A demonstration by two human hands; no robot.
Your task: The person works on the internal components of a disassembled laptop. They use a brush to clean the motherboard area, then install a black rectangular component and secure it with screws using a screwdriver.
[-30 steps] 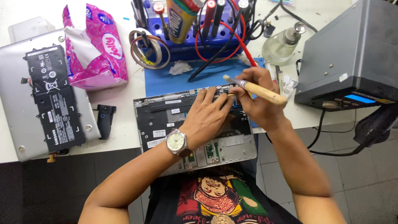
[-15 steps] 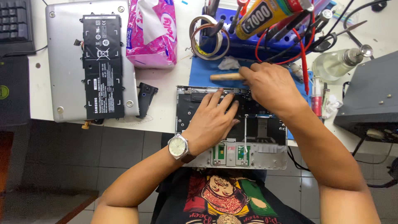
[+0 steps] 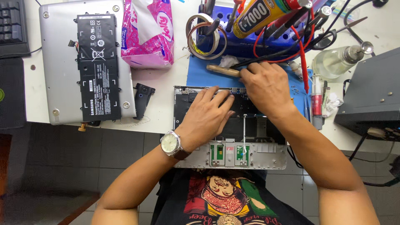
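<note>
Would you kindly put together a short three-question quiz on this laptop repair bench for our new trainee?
1. True or false: the left hand rests flat on the opened laptop chassis.
2. What does the right hand hold? A) scissors B) wooden-handled tool C) tape roll
3. What lies on the silver laptop cover?

Key: 1 true; 2 B; 3 the flat black battery pack.
</note>
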